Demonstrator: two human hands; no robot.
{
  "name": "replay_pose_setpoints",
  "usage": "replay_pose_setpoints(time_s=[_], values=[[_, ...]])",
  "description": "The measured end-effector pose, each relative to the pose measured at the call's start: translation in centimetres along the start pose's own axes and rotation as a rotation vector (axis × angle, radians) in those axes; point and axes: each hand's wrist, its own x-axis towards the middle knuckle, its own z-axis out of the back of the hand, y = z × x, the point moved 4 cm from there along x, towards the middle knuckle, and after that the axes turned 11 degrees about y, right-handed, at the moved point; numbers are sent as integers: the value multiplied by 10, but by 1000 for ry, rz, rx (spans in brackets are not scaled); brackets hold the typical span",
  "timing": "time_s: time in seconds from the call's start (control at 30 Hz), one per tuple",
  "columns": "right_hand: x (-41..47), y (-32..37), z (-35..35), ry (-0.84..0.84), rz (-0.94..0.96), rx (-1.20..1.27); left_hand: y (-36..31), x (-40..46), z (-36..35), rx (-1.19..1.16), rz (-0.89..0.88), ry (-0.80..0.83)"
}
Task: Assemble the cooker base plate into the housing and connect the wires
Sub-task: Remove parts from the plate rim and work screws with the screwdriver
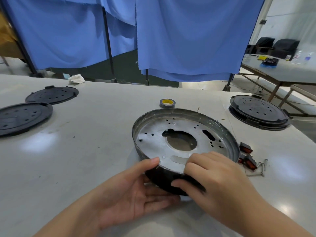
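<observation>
Nearest, at 6 o'clock: left hand [136,190] palm-up under the near rim of the metal housing [185,144], fingers straight beneath it, thumb hooked over the edge, likely to tip and steady the pan for work inside. Just right, at 5 o'clock: right hand [215,178] clamped on the same near wall, fingers curled over the rim onto the inner floor, thumb pressed on the dark outside, apparently seating or turning it. At 3 o'clock, beside the housing on the table [85,151]: red-and-black switch parts [248,161] and loose screws [261,168], laid within reach for fastening and wiring. At 12 o'clock: tape roll [167,103], probably for the wires. Farther out, black base plates [24,118] at 9 and 10 o'clock, another stack [259,111] at 2 o'clock, none yet fitted. Beyond, blue curtains [188,35].
</observation>
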Motion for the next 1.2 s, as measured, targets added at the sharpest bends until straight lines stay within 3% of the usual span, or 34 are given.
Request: replay_pose_setpoints(time_s=[0.27,0.5,0.63,0.97,1.2], values=[[19,17,1,43,-48,23,1,2,2,8,-13,-38],[6,-10,9,286,-107,310,0,1,3,-8,-12,-38],[-8,-30,18,242,-204,397,-1,1,0,-43,-16,5],[-18,-40,20,235,-245,431,-1,1,-1,-44,7,89],[-15,-21,11,157,-95,420,1,4,2,-27,0,75]])
